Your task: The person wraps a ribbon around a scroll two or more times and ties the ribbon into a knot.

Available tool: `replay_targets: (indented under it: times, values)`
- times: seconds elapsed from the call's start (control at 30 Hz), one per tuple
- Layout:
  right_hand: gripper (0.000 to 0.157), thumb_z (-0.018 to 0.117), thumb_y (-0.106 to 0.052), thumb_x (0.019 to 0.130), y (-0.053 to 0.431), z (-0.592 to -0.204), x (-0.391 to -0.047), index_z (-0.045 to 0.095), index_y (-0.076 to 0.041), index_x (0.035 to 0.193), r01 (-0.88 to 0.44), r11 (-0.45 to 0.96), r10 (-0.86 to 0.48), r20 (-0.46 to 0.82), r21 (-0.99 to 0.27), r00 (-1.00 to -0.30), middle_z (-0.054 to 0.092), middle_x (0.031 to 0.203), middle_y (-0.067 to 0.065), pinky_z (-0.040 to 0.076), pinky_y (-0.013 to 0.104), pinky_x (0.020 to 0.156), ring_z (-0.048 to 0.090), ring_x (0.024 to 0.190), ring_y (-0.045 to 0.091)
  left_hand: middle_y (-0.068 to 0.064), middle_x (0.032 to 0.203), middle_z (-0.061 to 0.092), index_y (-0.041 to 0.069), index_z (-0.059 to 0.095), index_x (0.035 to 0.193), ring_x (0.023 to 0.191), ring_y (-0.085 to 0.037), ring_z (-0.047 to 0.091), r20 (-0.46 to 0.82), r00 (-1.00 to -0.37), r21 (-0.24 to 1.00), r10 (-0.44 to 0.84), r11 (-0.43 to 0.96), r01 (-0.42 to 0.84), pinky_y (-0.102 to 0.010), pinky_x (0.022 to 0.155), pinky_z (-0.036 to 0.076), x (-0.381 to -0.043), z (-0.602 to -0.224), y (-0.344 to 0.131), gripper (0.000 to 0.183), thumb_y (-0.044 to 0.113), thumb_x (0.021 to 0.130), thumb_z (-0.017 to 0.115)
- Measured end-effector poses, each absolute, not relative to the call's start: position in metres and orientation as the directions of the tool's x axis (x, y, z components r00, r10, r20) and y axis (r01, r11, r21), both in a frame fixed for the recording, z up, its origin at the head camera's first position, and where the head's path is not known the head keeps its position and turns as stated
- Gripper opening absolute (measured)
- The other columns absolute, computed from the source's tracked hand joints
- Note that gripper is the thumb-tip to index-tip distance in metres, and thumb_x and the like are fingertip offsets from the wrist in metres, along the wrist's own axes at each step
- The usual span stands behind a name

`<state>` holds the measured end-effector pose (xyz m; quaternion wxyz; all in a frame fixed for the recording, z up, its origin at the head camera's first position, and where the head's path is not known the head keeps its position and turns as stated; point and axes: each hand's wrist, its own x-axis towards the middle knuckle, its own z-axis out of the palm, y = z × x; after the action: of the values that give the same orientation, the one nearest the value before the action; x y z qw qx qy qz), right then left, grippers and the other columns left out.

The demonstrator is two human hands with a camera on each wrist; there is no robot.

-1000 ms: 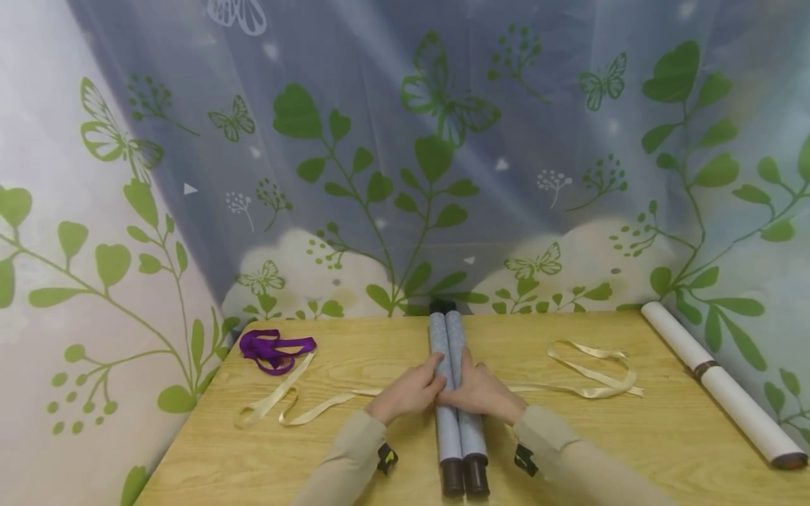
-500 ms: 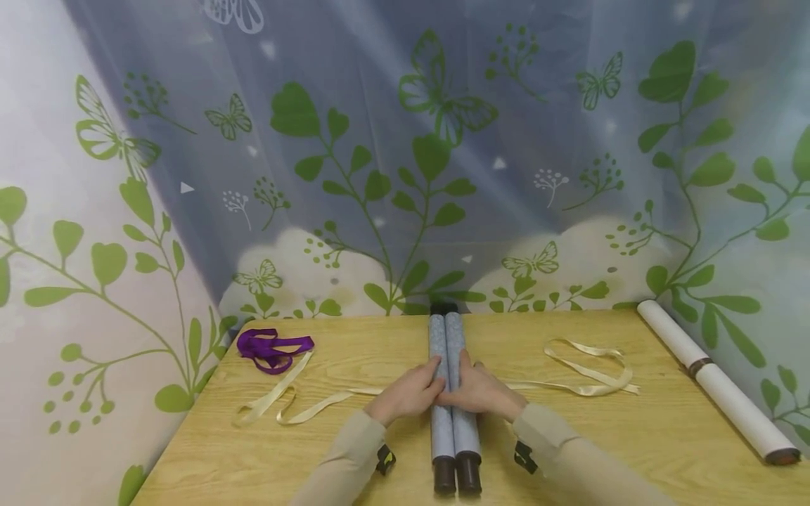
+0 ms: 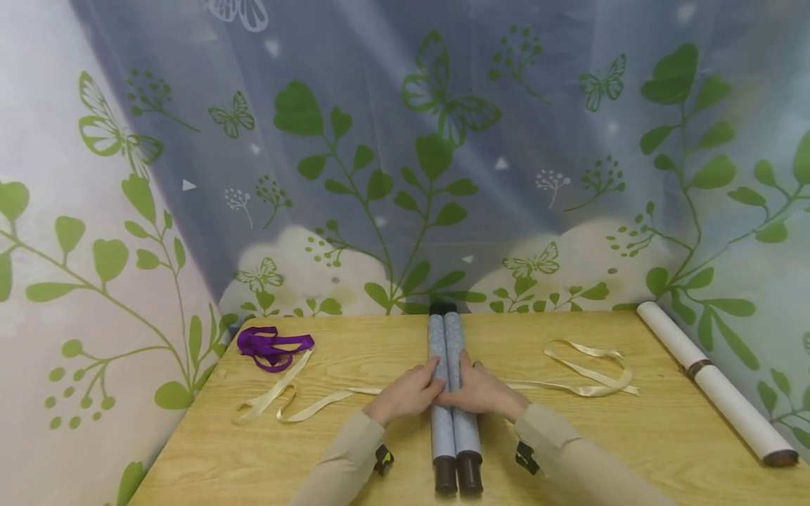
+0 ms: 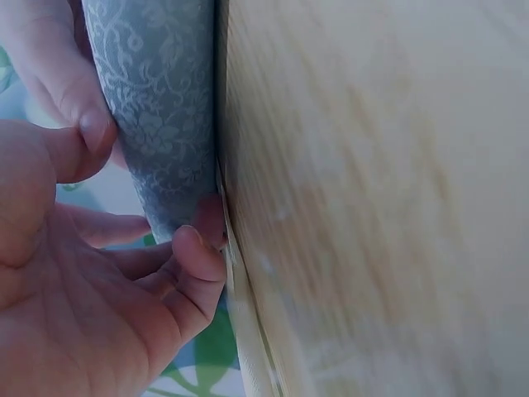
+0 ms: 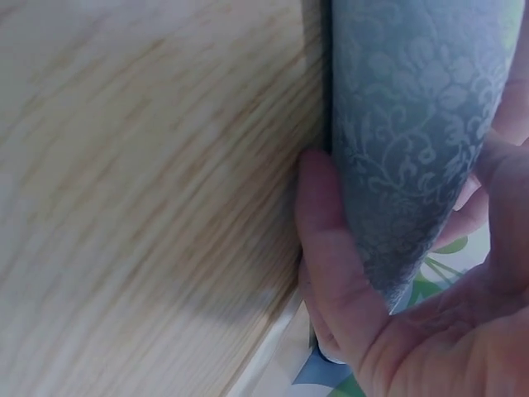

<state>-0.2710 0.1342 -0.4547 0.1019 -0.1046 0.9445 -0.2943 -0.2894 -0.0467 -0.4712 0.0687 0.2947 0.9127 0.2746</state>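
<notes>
Two blue-grey patterned scroll rolls (image 3: 443, 429) with dark brown end knobs lie side by side on the wooden table, pointing away from me. My left hand (image 3: 408, 392) holds the left roll from its outer side, thumb on top. From the other side my right hand (image 3: 484, 393) holds the right roll, its thumb reaching across toward the left one. The left wrist view shows fingertips curled in low against the patterned roll (image 4: 157, 107). Fingers also tuck under the roll's edge (image 5: 413, 124) in the right wrist view. A cream ribbon (image 3: 329, 404) runs beneath both rolls.
A purple ribbon (image 3: 266, 348) lies bunched at the table's far left corner. The cream ribbon's other end loops to the right of the rolls. A white rolled scroll (image 3: 734, 400) with a brown band lies along the right edge. A printed curtain (image 3: 354, 211) hangs behind the table.
The near ends of the two rolls have shifted slightly left since a second ago. Both hands keep the same hold, and the ribbons lie as before.
</notes>
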Motion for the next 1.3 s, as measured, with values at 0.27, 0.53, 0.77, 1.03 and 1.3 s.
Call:
replay_targets:
  times: [0.27,0.53,0.77,1.03,1.3]
  values:
    - [0.091,0.057,-0.048,0.095,0.15,-0.457,-0.274,0.019,0.015,0.149,-0.22,0.747,-0.325,-0.056,-0.627,-0.944,0.034,0.144,0.042,0.035,0.059,0.109,0.037,0.134,0.053,-0.025,0.144,0.048,-0.007,0.032,0.148,0.132,-0.032,0.051,0.07,-0.798,0.545,0.599,0.647,0.533,-0.043,0.11,0.04,-0.297,-0.474,-0.06,0.052,0.017,0.104,0.044]
    - [0.029,0.053,-0.003,0.091,0.167,-0.467,-0.284,0.063,0.009,0.116,-0.405,0.805,-0.368,0.17,-0.434,-0.914,0.066,0.096,0.02,0.052,0.044,0.074,0.06,0.083,0.028,-0.015,0.102,0.067,-0.004,0.064,0.119,0.094,-0.027,0.062,0.127,-0.781,0.333,0.611,0.716,0.614,-0.037,0.087,0.052,-0.297,-0.469,-0.073,0.036,0.011,0.086,0.07]
    - [0.017,0.065,0.003,0.076,0.17,-0.47,-0.288,0.073,-0.011,0.081,-0.424,0.846,-0.374,0.208,-0.324,-0.904,0.072,0.083,0.004,0.053,0.041,0.066,0.065,0.077,0.021,-0.001,0.077,0.06,0.009,0.069,0.078,0.077,-0.016,0.054,0.153,-0.809,0.238,0.567,0.773,0.588,-0.029,0.071,0.047,-0.299,-0.47,-0.074,0.004,0.006,0.079,0.071]
    - [0.024,0.062,0.006,0.077,0.171,-0.472,-0.291,0.074,-0.011,0.088,-0.425,0.851,-0.385,0.184,-0.308,-0.905,0.073,0.086,0.003,0.055,0.042,0.066,0.068,0.082,0.023,-0.002,0.079,0.057,0.011,0.062,0.079,0.077,-0.02,0.056,0.147,-0.793,0.147,0.592,0.779,0.609,-0.03,0.069,0.05,-0.305,-0.475,-0.063,0.01,0.002,0.083,0.063]
    - [0.028,0.062,0.009,0.077,0.176,-0.468,-0.292,0.074,-0.013,0.091,-0.469,0.827,-0.435,0.174,-0.31,-0.883,0.073,0.086,0.004,0.056,0.042,0.066,0.068,0.08,0.023,-0.003,0.072,0.058,0.01,0.052,0.084,0.075,-0.024,0.064,0.132,-0.774,0.21,0.619,0.746,0.632,-0.034,0.069,0.054,-0.305,-0.473,-0.055,0.012,0.002,0.092,0.058]
